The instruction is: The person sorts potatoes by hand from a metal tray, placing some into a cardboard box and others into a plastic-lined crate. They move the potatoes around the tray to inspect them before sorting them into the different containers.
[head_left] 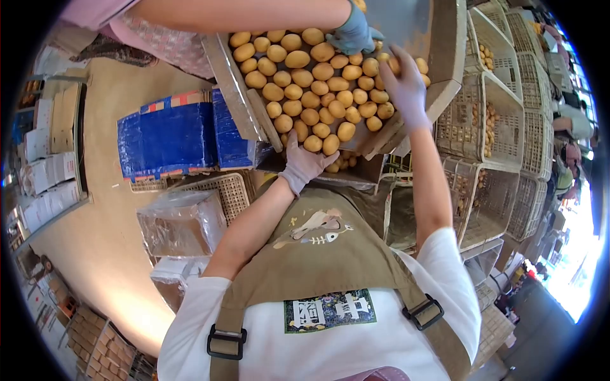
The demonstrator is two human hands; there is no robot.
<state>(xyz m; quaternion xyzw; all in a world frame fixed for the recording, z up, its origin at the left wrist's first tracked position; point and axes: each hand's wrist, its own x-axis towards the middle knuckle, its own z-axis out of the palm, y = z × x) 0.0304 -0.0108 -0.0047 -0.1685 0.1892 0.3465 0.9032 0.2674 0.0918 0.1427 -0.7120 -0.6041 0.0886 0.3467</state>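
Observation:
Many round yellow-brown potatoes (309,100) lie in a chute with raised side boards (445,51). My left hand (303,162), in a pale glove, is at the chute's lower lip with its fingers spread against the lowest potatoes. Higher up on the right, my right hand (405,87), also gloved, reaches over the potatoes with its fingers apart; whether its fingertips touch one is hard to see. Close to it is a co-worker's hand (353,35) in a blue-green glove, on the upper potatoes. Below the lip, more potatoes (346,161) show in a container.
Stacked plastic crates (460,120), some holding potatoes, stand on the right. Blue-wrapped boxes (166,141) and a plastic-wrapped carton (181,222) are on the left. A co-worker's arm (254,14) crosses the top. Shelving with cartons (54,146) stands at the far left.

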